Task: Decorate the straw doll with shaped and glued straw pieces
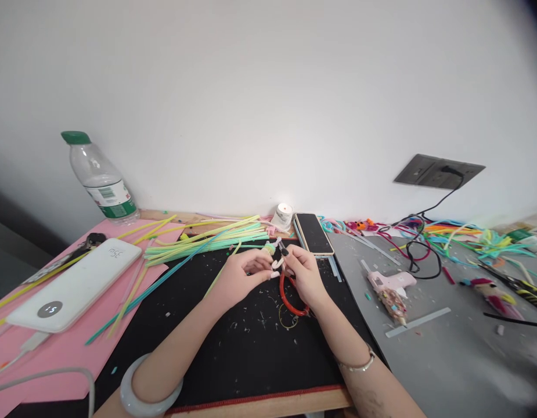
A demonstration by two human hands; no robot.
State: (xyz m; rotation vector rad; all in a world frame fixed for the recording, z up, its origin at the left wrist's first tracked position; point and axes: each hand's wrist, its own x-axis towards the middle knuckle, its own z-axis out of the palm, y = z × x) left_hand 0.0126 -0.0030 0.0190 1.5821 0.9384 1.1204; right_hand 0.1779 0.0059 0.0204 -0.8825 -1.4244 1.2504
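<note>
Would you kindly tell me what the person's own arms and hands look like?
The left hand and right hand wear no gloves, and no sleeves show. A thick, pale, rounded bangle circles the left forearm; a thin, silvery bracelet the right forearm, which bears a faint dark marking.

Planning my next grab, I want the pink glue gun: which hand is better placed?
Your right hand, probably: the pink glue gun lies to its right, while your left hand is farther off. The right seems to hold a red-handled tool, so it may need freeing first.
</note>
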